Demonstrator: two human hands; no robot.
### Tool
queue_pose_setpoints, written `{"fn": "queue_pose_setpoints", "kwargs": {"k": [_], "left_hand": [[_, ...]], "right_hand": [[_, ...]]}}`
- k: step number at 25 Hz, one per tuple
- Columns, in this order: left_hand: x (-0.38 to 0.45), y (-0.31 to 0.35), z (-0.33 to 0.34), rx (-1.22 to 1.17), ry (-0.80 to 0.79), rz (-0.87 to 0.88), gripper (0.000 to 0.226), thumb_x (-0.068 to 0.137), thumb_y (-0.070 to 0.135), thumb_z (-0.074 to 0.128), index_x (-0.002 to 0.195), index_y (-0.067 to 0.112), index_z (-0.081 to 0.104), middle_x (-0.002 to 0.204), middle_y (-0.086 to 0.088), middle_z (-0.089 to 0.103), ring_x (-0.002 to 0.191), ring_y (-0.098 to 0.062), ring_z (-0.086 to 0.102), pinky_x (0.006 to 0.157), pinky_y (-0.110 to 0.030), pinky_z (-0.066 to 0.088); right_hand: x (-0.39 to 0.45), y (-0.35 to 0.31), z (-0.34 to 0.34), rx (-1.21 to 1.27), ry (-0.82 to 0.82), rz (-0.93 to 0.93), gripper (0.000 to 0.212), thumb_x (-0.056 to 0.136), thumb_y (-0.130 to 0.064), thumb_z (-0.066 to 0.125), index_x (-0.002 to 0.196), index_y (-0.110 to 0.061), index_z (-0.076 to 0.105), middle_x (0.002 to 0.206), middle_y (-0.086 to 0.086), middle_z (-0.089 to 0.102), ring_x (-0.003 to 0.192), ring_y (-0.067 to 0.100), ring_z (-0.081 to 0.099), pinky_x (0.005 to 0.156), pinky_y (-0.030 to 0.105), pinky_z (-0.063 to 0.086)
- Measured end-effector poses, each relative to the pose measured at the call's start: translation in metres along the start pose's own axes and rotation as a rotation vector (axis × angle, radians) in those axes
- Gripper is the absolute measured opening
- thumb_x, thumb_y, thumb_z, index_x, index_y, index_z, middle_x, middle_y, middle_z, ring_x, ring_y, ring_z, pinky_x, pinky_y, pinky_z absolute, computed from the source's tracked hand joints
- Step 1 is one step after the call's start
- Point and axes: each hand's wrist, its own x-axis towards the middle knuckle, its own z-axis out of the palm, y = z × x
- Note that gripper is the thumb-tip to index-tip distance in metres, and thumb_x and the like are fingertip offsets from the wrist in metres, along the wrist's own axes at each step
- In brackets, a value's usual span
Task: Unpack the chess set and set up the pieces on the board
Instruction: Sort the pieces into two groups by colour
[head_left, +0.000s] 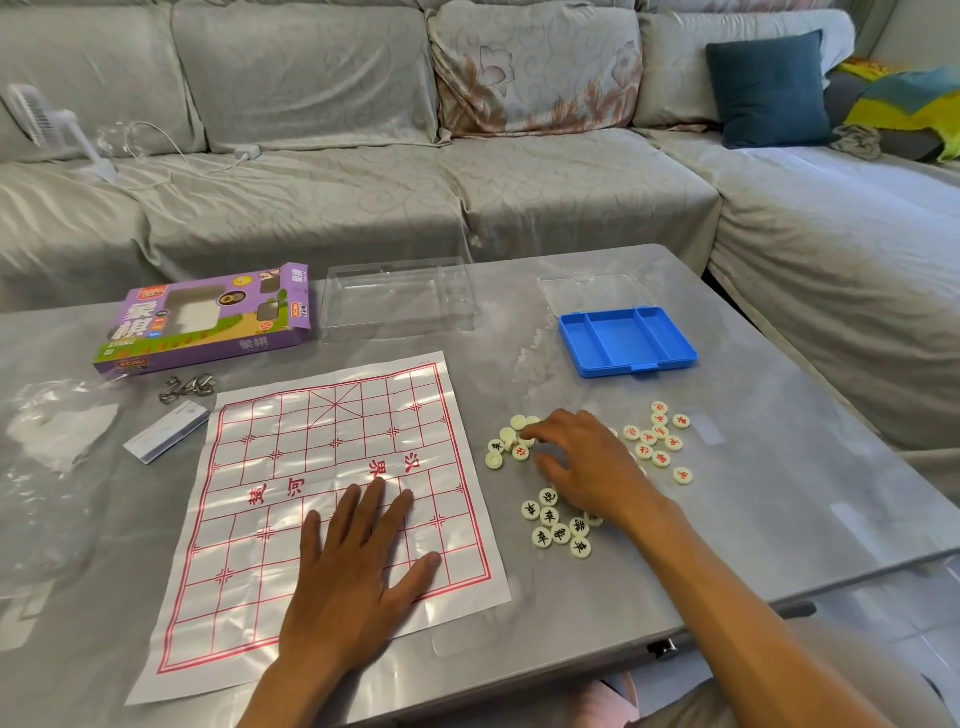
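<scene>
A glossy paper xiangqi board (291, 457) with a red grid lies flat on the grey table. My left hand (353, 566) presses on its near half, fingers straight. Cream round chess pieces lie loose to the right of the board: a black-lettered group (558, 525), a red-lettered group (657, 439) and a few by my fingertips (506, 447). My right hand (587, 462) reaches over these, fingers spread and bent, fingertips touching pieces near the board's right edge. Some pieces are hidden under this hand.
An empty blue tray (626, 340) with its clear lid (589, 291) sits at the back right. A clear plastic insert (397, 299) and the purple box (208, 319) stand behind the board. Metal ring puzzles (187, 388), a small card box (166, 431) and plastic wrap (57, 426) lie left. A sofa (467, 156) lies beyond.
</scene>
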Motion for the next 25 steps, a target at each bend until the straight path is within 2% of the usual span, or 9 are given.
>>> {"fn": "queue_pose_setpoints", "kwargs": {"k": [2,6,10,12,16,21,25], "left_hand": [[0.000,0.000,0.000,0.000,-0.007,-0.003,0.077,0.083,0.082,0.008,0.148,0.043,0.022,0.159,0.008,0.005,0.146,-0.021,0.004,0.116,-0.057,0.002],[-0.001,0.002,-0.002,-0.002,-0.004,-0.014,0.081,0.080,0.084,0.002,0.148,0.044,0.019,0.158,0.009,0.001,0.146,-0.019,-0.001,0.117,-0.054,-0.003],[-0.001,0.003,-0.003,-0.003,-0.009,-0.011,0.082,0.079,0.084,0.000,0.148,0.044,0.017,0.158,0.009,-0.001,0.146,-0.019,-0.003,0.117,-0.054,-0.004],[-0.001,0.003,-0.003,-0.003,-0.004,-0.009,0.081,0.081,0.083,0.003,0.148,0.043,0.022,0.158,0.008,0.004,0.146,-0.020,0.002,0.117,-0.056,0.000],[-0.002,0.003,-0.002,0.005,-0.021,-0.008,0.079,0.082,0.082,0.007,0.148,0.040,0.025,0.158,0.007,0.008,0.146,-0.022,0.006,0.116,-0.057,0.004],[-0.002,0.004,-0.005,-0.010,-0.019,-0.008,0.082,0.080,0.083,0.002,0.148,0.042,0.022,0.158,0.008,0.005,0.146,-0.020,0.004,0.117,-0.056,0.002],[-0.002,0.006,-0.008,-0.028,-0.018,-0.020,0.087,0.074,0.086,-0.006,0.148,0.045,0.014,0.158,0.011,-0.004,0.146,-0.017,-0.005,0.117,-0.053,-0.006]], "right_hand": [[0.001,-0.006,0.007,-0.068,-0.004,-0.064,0.032,0.096,-0.036,0.049,0.125,-0.028,0.058,0.123,-0.004,0.056,0.107,0.016,0.048,0.087,0.030,0.043],[0.002,-0.007,0.015,-0.070,0.078,0.002,0.024,0.091,-0.042,0.055,0.099,-0.023,0.066,0.102,-0.004,0.059,0.091,0.012,0.046,0.076,0.026,0.039],[0.001,-0.011,0.026,-0.088,0.148,0.011,0.023,0.092,-0.042,0.054,0.088,-0.021,0.063,0.095,-0.005,0.061,0.083,0.011,0.044,0.070,0.025,0.036],[0.001,-0.012,0.029,-0.051,0.185,0.034,0.021,0.091,-0.042,0.056,0.092,-0.021,0.060,0.096,-0.005,0.062,0.084,0.012,0.045,0.071,0.025,0.039],[0.002,-0.012,0.031,0.001,0.193,0.069,0.025,0.095,-0.037,0.052,0.114,-0.023,0.056,0.111,-0.005,0.062,0.095,0.013,0.049,0.079,0.026,0.042],[0.003,-0.012,0.033,0.005,0.214,0.045,0.018,0.094,-0.034,0.055,0.101,-0.020,0.063,0.102,-0.004,0.063,0.089,0.014,0.047,0.074,0.028,0.043],[0.003,-0.014,0.031,-0.011,0.226,0.029,0.014,0.094,-0.030,0.054,0.094,-0.020,0.063,0.096,-0.004,0.064,0.086,0.013,0.046,0.073,0.028,0.044]]}}
